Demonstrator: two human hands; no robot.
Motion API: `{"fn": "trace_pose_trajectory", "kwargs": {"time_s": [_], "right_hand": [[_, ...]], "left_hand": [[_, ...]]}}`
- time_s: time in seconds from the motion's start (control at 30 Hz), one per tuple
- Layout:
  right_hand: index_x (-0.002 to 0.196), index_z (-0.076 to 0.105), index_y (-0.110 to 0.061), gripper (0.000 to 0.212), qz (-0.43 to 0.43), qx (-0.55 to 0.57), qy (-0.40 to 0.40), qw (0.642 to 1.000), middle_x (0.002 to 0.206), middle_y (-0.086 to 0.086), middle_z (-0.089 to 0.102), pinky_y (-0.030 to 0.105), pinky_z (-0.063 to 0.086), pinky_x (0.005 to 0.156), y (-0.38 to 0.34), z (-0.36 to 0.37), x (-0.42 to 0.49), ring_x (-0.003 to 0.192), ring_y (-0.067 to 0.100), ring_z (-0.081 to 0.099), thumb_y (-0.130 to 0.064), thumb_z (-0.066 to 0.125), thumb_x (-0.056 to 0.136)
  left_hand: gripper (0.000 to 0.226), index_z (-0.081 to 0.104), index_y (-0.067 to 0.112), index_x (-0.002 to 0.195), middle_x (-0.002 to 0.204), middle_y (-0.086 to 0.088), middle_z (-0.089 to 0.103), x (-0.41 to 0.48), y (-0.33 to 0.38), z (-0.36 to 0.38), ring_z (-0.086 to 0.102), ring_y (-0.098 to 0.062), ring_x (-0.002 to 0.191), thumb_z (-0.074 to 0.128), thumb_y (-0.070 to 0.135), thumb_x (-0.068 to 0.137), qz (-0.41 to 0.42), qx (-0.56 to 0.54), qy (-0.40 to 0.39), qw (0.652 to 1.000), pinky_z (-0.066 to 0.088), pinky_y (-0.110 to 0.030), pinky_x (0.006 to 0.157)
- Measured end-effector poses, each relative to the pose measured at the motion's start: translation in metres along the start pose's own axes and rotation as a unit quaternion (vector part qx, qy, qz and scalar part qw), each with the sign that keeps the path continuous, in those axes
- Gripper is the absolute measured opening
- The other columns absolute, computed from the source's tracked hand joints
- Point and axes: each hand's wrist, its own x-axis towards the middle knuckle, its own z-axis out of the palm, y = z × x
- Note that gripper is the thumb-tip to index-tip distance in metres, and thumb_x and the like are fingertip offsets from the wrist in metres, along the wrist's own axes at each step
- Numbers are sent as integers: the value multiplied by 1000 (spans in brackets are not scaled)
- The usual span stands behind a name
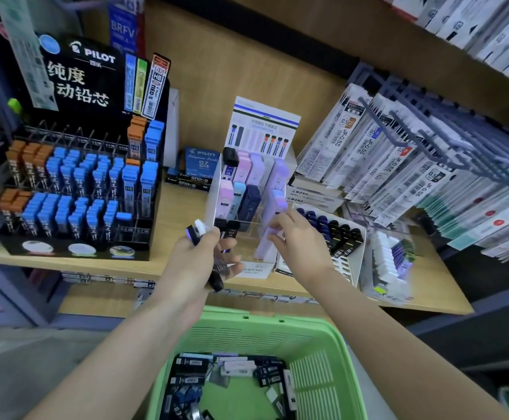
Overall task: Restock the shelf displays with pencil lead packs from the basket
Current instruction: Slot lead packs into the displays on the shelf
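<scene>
My left hand (200, 259) grips a bundle of several pencil lead packs (216, 274), dark and white ones, in front of the shelf. My right hand (295, 241) pinches a pale purple lead pack (272, 230) at the lower right of the white tiered display (248, 189), which holds pink, blue, navy and purple packs. Below, the green basket (316, 331) holds several more loose packs (232, 377), mostly black and white.
A black Pilot display (74, 183) with blue and orange lead tubes stands at the left of the wooden shelf (180, 207). A white tray of dark tubes (338, 231) sits to the right of my right hand. Hanging refill packs (413, 165) fill the right side.
</scene>
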Motion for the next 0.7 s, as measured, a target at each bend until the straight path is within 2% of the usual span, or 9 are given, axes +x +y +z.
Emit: {"fn": "trace_pose_trajectory", "kwargs": {"time_s": [0.1, 0.17, 0.23, 0.27, 0.33, 0.4, 0.47, 0.57, 0.7], "right_hand": [[108, 60, -9, 19, -9, -19, 6, 1000, 108, 5, 58, 33, 44, 71, 3, 1, 0, 98, 24, 54, -20, 49, 97], [108, 60, -8, 19, -12, -21, 11, 1000, 107, 6, 57, 32, 41, 69, 2, -1, -2, 96, 26, 54, -20, 49, 97], [111, 58, -10, 20, 14, 38, 14, 999, 109, 4, 54, 30, 40, 69, -2, -6, -6, 93, 22, 54, -22, 48, 97], [112, 57, -12, 20, 38, 103, 16, 994, 109, 2, 53, 30, 43, 71, -6, -11, -8, 89, 19, 55, -23, 48, 97], [110, 59, -14, 20, 76, 258, 10, 963, 106, -1, 55, 23, 45, 73, -17, -23, -12, 81, 15, 57, -24, 50, 96], [107, 61, -19, 17, 100, 363, -52, 925, 101, -4, 61, 17, 45, 70, -27, -35, -18, 76, 11, 59, -27, 52, 95], [100, 64, -24, 12, 100, 398, -125, 903, 89, -9, 63, 20, 46, 70, -31, -41, -24, 73, 7, 58, -28, 55, 93], [87, 65, -24, 5, 115, 441, -149, 878, 73, -13, 61, 21, 44, 67, -27, -48, -32, 66, 2, 53, -24, 61, 90], [86, 62, -20, 7, 163, 510, -150, 831, 78, -2, 64, 15, 48, 61, -13, -63, -49, 63, 2, 59, -16, 59, 91]], "left_hand": [[13, 55, 5, 97, 87, -14, 67, -3, 0, 2, 65, -20, 63, 50, 16, 97, -14, -18, -20, 1000, 58, -30, 53], [15, 58, 2, 99, 87, -14, 67, -3, -2, 3, 68, -20, 63, 54, 16, 94, -25, -25, -20, 999, 58, -31, 53], [18, 60, 0, 100, 84, -14, 66, -3, -4, 4, 68, -19, 62, 57, 16, 92, -33, -16, -22, 999, 58, -31, 53], [19, 61, 0, 100, 82, -13, 67, -3, -5, 5, 68, -18, 60, 58, 17, 91, -33, 0, -27, 999, 58, -31, 52], [22, 62, 2, 97, 75, -9, 69, -5, -7, 6, 67, -16, 55, 59, 22, 90, -31, 59, -43, 997, 56, -27, 50], [26, 63, 5, 94, 72, -5, 68, -9, -10, 10, 61, -11, 48, 57, 30, 90, -34, 124, -70, 989, 51, -21, 45], [31, 63, 6, 93, 70, -3, 67, -14, -12, 14, 55, -9, 44, 53, 35, 90, -39, 160, -95, 982, 46, -19, 41], [35, 63, 7, 96, 71, -3, 70, -18, -16, 19, 55, -10, 43, 49, 39, 91, -39, 193, -111, 974, 43, -19, 38], [37, 62, 10, 96, 60, -1, 68, -19, -25, 26, 54, -11, 39, 42, 41, 94, -22, 245, -122, 962, 35, -18, 35]]}}
